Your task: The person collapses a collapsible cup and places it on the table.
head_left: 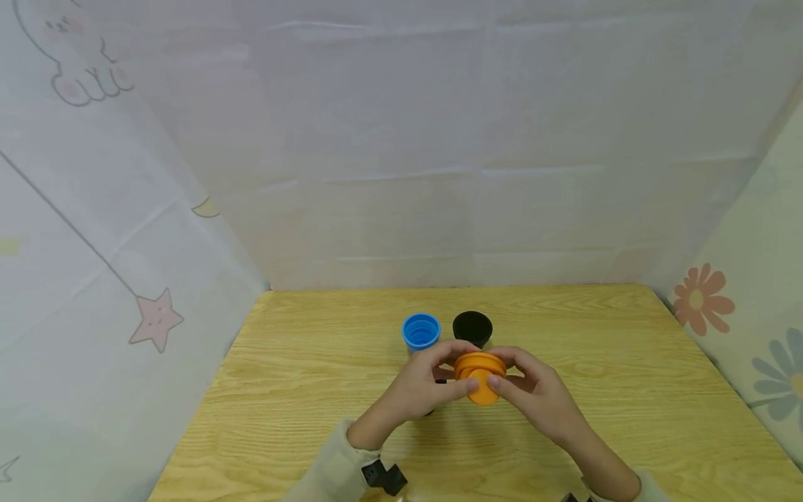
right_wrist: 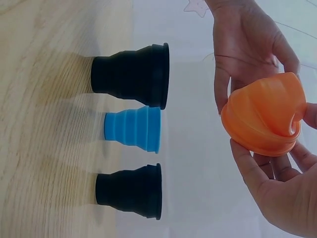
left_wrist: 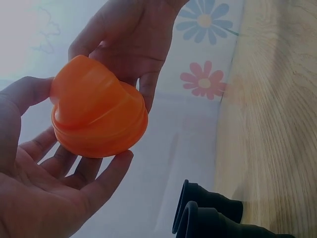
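Both hands hold an orange collapsible cup above the table, near the middle of the head view. My left hand grips its left side and my right hand its right. Each thumb presses the cup's base, which faces me, while the other fingers curl round the rim. In the right wrist view the soft orange wall is buckled and slanted, partly folded. The left wrist view also has the orange cup bent out of shape between the thumbs and fingers.
Beyond the hands, a blue ribbed cup and a black cup stand upright on the wooden table. Another black cup shows in the right wrist view; my left hand mostly hides it from the head camera. Patterned white cloth surrounds the table.
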`<state>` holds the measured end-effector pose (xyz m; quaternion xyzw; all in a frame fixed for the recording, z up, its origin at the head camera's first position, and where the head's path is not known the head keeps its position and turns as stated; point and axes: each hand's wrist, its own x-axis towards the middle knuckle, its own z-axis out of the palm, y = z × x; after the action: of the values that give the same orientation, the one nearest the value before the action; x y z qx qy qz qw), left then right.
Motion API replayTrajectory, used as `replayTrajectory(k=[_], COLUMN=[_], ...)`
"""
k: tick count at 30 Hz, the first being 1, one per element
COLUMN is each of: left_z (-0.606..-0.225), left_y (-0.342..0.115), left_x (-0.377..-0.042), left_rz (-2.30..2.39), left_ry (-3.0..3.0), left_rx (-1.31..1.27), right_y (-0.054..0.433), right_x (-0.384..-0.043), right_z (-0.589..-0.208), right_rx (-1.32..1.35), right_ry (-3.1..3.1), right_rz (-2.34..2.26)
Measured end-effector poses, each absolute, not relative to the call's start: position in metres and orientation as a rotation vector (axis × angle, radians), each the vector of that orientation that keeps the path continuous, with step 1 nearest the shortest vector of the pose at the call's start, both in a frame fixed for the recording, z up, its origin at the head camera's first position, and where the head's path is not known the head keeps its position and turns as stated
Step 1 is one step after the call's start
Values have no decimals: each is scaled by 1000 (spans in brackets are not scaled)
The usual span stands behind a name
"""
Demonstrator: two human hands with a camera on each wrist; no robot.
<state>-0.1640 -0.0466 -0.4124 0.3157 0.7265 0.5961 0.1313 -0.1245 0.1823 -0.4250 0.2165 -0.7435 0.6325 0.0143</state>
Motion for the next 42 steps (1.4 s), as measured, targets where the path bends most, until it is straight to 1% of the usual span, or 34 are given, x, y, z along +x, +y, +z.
replayTrajectory(k=[12, 21, 30, 36, 42], left_z=[-415, -415, -415, -419, -420], left_y=[-45, -45, -44, -45, -43], left_x=[-163, -162, -162, -165, -164], left_rz=[1745, 1746, 1760, 1882, 2086], left_ry=[2116, 2140, 2184, 2135, 1933], left_rx=[810, 797, 769, 735, 647], right_y=[183, 183, 182, 182, 181], right_x=[-126, -127, -127, -127, -126], right_z=[-429, -430, -429, -428, -430], right_rx=[601, 605, 546, 543, 520], right_ry=[-2332, -2320, -2337, -2311, -2274], right_rz=[1980, 1971, 1954, 2000, 2091])
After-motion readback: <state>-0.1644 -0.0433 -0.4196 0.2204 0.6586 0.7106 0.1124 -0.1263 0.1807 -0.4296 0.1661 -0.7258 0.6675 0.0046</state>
